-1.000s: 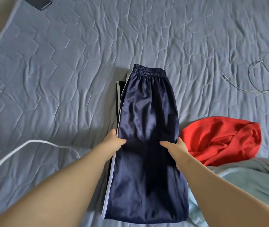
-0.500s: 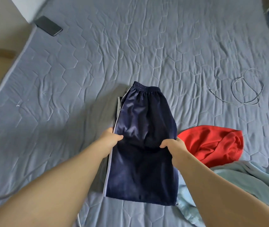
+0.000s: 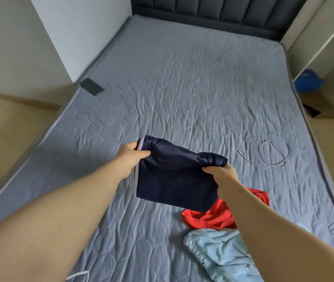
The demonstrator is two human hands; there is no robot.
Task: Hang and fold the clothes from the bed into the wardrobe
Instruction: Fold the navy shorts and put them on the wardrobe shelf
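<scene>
Navy shorts with a white side stripe hang folded in half above the bed. My left hand pinches the fold at its left end, beside the stripe. My right hand pinches the fold at its right end. Both halves droop below my hands, clear of the mattress. A red garment lies crumpled on the bed under my right forearm. A light blue garment lies bunched just in front of it, near the bed's front edge.
A dark phone lies at the bed's left edge by a white wall corner. A thin cable coils on the right side of the mattress. A dark padded headboard stands at the far end. Something blue sits on the floor at right.
The shorts lay flat on the bed with my hands gripping their middle. Both hands have lifted them, so they now hang doubled over. My view has risen to take in the whole bed.
</scene>
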